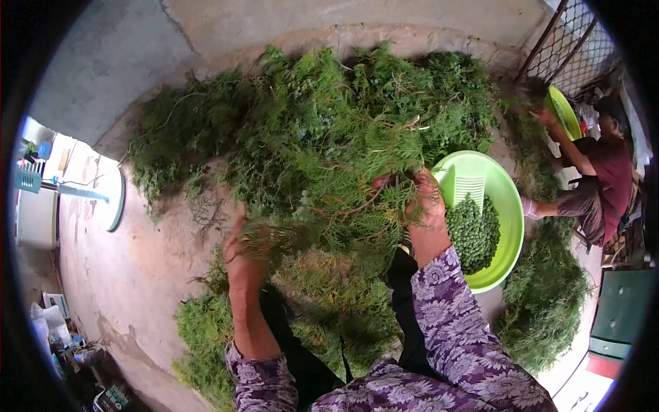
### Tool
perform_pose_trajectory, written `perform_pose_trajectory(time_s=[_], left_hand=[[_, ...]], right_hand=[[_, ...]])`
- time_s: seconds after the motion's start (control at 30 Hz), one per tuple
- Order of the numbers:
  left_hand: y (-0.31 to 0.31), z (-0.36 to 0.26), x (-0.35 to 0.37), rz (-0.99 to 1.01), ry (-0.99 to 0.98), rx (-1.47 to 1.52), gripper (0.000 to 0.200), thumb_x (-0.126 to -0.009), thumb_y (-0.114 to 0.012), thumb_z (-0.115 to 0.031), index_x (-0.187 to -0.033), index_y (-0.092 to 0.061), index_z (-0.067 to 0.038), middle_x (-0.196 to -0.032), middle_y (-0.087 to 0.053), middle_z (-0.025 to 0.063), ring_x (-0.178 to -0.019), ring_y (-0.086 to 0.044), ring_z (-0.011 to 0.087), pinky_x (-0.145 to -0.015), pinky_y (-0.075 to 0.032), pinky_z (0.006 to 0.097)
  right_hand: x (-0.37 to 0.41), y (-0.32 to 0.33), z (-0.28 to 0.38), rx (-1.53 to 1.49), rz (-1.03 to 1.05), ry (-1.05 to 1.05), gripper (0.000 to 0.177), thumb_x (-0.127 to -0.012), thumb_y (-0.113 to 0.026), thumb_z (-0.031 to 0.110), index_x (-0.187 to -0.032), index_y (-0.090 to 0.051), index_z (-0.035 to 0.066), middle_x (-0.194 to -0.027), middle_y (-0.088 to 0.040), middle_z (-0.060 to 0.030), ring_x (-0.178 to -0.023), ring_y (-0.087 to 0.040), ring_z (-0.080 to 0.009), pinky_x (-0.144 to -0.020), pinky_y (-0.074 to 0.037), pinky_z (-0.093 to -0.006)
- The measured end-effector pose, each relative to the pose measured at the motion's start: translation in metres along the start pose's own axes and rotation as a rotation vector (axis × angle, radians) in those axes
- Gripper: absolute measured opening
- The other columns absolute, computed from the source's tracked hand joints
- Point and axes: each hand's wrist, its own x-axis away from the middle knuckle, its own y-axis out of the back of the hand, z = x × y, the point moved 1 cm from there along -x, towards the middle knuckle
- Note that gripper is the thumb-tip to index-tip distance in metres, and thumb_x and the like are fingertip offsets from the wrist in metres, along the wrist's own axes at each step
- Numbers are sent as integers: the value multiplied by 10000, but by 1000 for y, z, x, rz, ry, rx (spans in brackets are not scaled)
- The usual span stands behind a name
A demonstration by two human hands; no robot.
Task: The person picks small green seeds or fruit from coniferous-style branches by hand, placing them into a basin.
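My right hand point(427, 199) is closed around a leafy evergreen branch point(367, 204), whose flat, scale-like sprays spread out to the left in front of me. Motion smears my left hand point(246, 250) at the lower left of that branch; blurred green sprays lie against its fingers, and whether it grips them cannot be made out. Just right of my right hand stands a light green plastic basin point(509, 237) with a ridged washboard panel. Many small round green cones point(472, 233) lie inside it. More loose foliage point(329, 292) covers the ground between my legs.
A large heap of cut evergreen branches point(309, 103) lies along the wall. At right a seated person point(611, 172) has a hand near another green basin point(564, 113). More branches point(546, 302) lie below that person. A pedestal fan point(113, 199) stands at left.
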Motion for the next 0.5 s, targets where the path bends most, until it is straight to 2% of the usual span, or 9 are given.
perform_pose_trajectory(time_s=[0.03,0.1,0.13,0.17,0.23,0.37,0.43,0.5], left_hand=[[-2,-1,3,148,19,-93,436,-768,-542,-77,-1184,-425,-24,-780,-564,68,-651,-540,149,-601,-454,250],[-6,-2,10,443,59,-281,492,-746,-576,-166,-1199,-422,-52,-811,-584,156,-708,-588,287,-632,-475,328],[-15,7,14,513,148,-344,550,-715,-606,-209,-1214,-418,-77,-840,-571,208,-731,-571,355,-654,-473,373],[-15,3,14,512,147,-345,550,-715,-606,-209,-1214,-418,-77,-840,-571,208,-731,-571,355,-654,-473,373],[-16,-5,13,552,210,-361,614,-710,-612,-229,-1252,-367,-75,-853,-572,209,-752,-571,350,-647,-473,381],[-13,-6,11,536,234,-315,703,-710,-618,-257,-1291,-279,-52,-879,-568,208,-789,-565,353,-647,-468,391],[-17,-5,10,538,242,-407,771,-706,-626,-278,-1298,-216,-5,-903,-563,210,-810,-561,349,-659,-462,398],[-21,-4,12,559,209,-412,791,-700,-633,-297,-1291,-211,16,-916,-558,216,-812,-561,348,-670,-459,399]], right_hand=[[-2,-1,0,0,1,1,519,-722,-635,263,-1117,-457,-23,-952,-563,-177,-842,-564,-293,-756,-471,-411],[-10,-15,3,-43,-423,-233,370,-753,-607,197,-1047,-511,-4,-942,-574,-150,-799,-574,-262,-706,-488,-377],[-12,-16,2,-134,-476,-265,211,-795,-545,129,-970,-549,10,-914,-588,-130,-736,-584,-238,-651,-499,-354],[-15,-21,3,-135,-475,-263,211,-795,-545,129,-970,-549,10,-914,-588,-130,-736,-584,-238,-651,-499,-354],[-19,-30,7,30,-673,-215,183,-810,-526,133,-946,-549,12,-881,-599,-116,-692,-589,-241,-618,-504,-361],[-15,-15,6,-97,-563,-262,209,-809,-533,141,-978,-539,19,-864,-602,-104,-688,-589,-230,-609,-504,-361],[-15,-9,6,-120,-483,-268,205,-801,-544,152,-969,-537,35,-861,-602,-95,-705,-588,-228,-597,-509,-349],[-16,-12,5,-103,-510,-255,187,-802,-542,153,-952,-537,41,-854,-600,-92,-707,-587,-223,-591,-512,-344]])
